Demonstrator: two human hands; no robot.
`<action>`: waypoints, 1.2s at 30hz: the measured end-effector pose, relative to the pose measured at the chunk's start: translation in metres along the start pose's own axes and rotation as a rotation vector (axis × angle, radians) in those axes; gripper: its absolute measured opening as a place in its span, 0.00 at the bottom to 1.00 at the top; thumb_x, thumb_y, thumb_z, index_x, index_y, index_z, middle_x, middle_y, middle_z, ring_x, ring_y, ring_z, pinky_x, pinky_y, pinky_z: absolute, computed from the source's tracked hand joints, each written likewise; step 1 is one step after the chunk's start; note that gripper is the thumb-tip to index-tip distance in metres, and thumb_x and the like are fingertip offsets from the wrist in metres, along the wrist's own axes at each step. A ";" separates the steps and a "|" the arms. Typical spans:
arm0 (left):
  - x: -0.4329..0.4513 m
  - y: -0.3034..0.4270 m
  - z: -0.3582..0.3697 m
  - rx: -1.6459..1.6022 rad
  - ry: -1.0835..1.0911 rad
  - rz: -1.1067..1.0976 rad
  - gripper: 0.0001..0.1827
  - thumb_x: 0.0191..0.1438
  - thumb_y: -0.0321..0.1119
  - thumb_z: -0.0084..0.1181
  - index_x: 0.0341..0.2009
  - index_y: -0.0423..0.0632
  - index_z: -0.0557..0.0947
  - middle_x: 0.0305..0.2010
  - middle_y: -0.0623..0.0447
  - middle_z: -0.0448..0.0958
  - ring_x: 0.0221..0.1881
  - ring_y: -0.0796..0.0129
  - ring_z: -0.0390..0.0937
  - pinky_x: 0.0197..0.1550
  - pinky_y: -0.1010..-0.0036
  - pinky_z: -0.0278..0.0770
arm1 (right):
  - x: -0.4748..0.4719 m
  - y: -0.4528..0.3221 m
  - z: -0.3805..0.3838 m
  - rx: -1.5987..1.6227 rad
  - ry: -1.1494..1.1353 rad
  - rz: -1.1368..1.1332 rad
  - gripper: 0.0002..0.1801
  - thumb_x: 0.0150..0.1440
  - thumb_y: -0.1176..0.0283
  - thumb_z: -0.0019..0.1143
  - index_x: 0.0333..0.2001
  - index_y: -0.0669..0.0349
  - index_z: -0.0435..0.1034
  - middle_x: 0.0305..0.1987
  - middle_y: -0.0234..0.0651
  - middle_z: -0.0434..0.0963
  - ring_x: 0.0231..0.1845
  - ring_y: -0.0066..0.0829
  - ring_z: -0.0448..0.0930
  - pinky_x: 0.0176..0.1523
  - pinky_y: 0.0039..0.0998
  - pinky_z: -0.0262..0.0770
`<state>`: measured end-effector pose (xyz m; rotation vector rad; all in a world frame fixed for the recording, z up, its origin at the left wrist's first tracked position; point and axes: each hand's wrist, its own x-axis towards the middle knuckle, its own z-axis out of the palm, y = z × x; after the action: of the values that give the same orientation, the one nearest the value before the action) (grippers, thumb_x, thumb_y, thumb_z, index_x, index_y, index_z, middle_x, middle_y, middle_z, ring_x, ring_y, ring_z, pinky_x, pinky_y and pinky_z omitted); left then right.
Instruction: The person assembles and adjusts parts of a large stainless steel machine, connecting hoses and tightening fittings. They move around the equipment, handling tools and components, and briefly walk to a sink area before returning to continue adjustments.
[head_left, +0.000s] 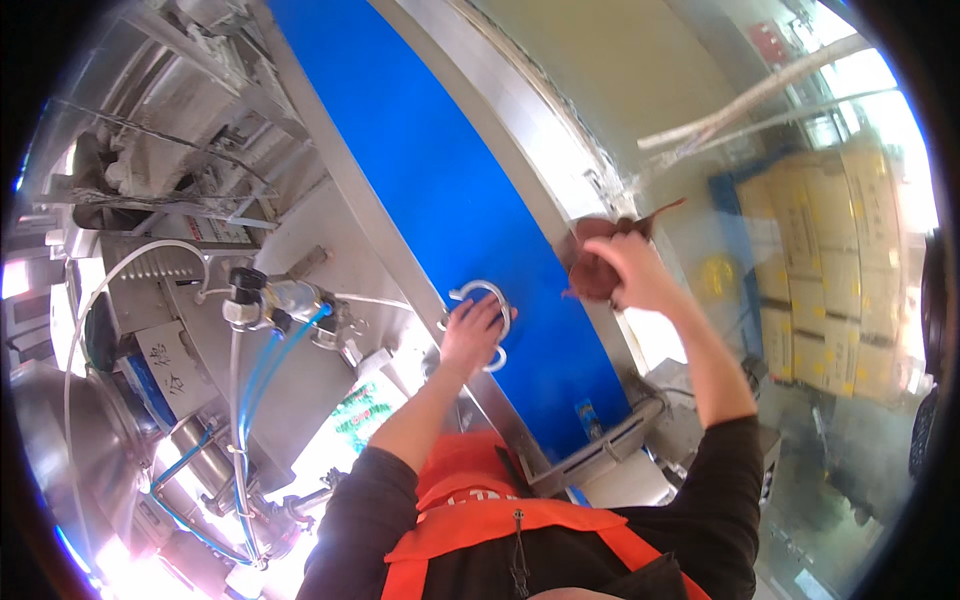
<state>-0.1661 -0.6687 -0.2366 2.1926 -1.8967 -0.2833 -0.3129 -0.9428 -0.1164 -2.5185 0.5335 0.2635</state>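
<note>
My left hand (471, 334) reaches over the blue conveyor belt (480, 202), near its left edge. Around and beneath its fingers lies a silver, curved metal clamp (506, 315). A second curved end shows beside the wrist. Whether the fingers grip the metal or only rest at it cannot be made out. Over the belt's right edge, my right hand (637, 271) grasps a limp reddish-brown cloth or sheet (595, 277), bunched up, with a thin strip sticking out at the top.
Steel side rails (375, 232) border the belt. A small blue packet (589, 418) lies near its close end. To the left stand a valve (277, 300) with blue tubes and steel machinery. Stacked cardboard boxes (817, 270) are at right, seemingly behind a clear panel.
</note>
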 end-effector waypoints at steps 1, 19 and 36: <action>0.001 0.000 -0.001 -0.017 0.002 -0.007 0.28 0.45 0.34 0.51 0.55 0.62 0.73 0.56 0.61 0.69 0.64 0.71 0.59 0.62 0.64 0.53 | 0.002 -0.005 0.023 -0.020 -0.003 -0.020 0.31 0.35 0.80 0.58 0.48 0.53 0.67 0.47 0.44 0.70 0.54 0.50 0.67 0.51 0.45 0.66; 0.001 -0.003 0.011 0.017 0.070 0.018 0.28 0.44 0.33 0.49 0.54 0.65 0.74 0.54 0.61 0.71 0.63 0.72 0.60 0.61 0.63 0.56 | 0.112 0.009 0.106 -0.063 0.564 -0.025 0.20 0.39 0.81 0.56 0.39 0.58 0.66 0.48 0.50 0.66 0.50 0.54 0.66 0.52 0.46 0.65; -0.141 0.013 -0.098 -1.148 0.437 -0.733 0.28 0.42 0.16 0.36 0.46 0.47 0.80 0.25 0.56 0.78 0.16 0.81 0.66 0.19 0.81 0.65 | -0.045 -0.085 0.139 -0.126 0.212 0.475 0.31 0.35 0.77 0.60 0.48 0.61 0.63 0.50 0.52 0.61 0.52 0.55 0.64 0.52 0.47 0.68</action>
<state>-0.1699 -0.5267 -0.1393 1.7350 -0.3825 -0.7069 -0.3280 -0.7866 -0.1786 -2.5227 1.2373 0.2075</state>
